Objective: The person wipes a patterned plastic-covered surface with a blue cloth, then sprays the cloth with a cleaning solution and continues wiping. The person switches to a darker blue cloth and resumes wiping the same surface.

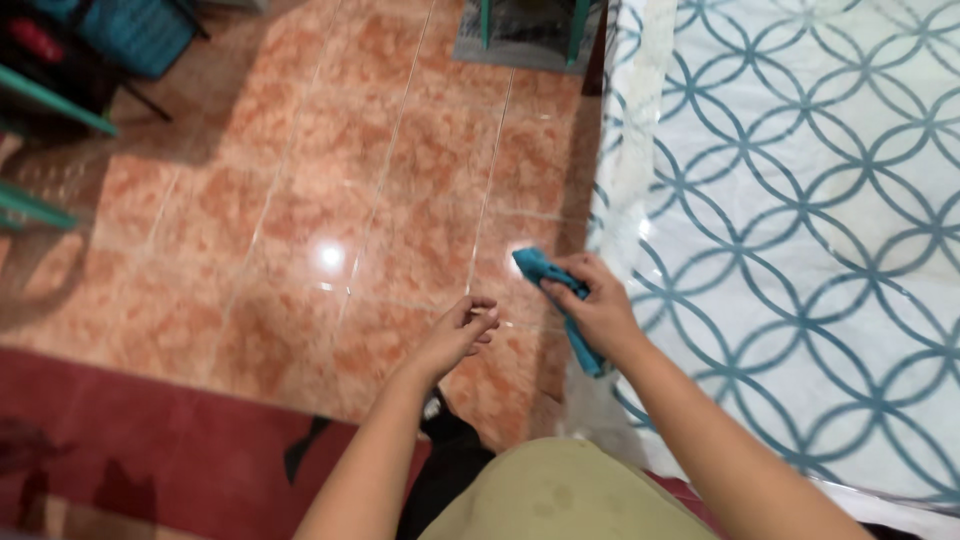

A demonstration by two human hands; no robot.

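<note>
- The right hand is closed around a teal cloth, fingers curled over its upper part and the thumb side toward the left.
- One end of the cloth sticks out to the upper left of the fist; the other end hangs below the hand, toward the near side.
- The cloth sits at the left edge of the tabletop, right where the covering drops over the side; whether it presses on that edge cannot be told.
- The tabletop fills the right of the scene and wears a white cover with a pattern of interlocking teal circles under a shiny clear sheet.
- The left hand holds nothing: its fingers are loosely curled, tips near the thumb, hovering over the floor just left of the cloth and not touching it.
- The floor is glossy orange-mottled tile with pale grout lines and two bright light reflections.
- A dark red rug lies at the near left.
- Teal chair legs show at the far left, and further teal legs stand at the far edge.
- The person's olive-green garment shows at the near bottom.
</note>
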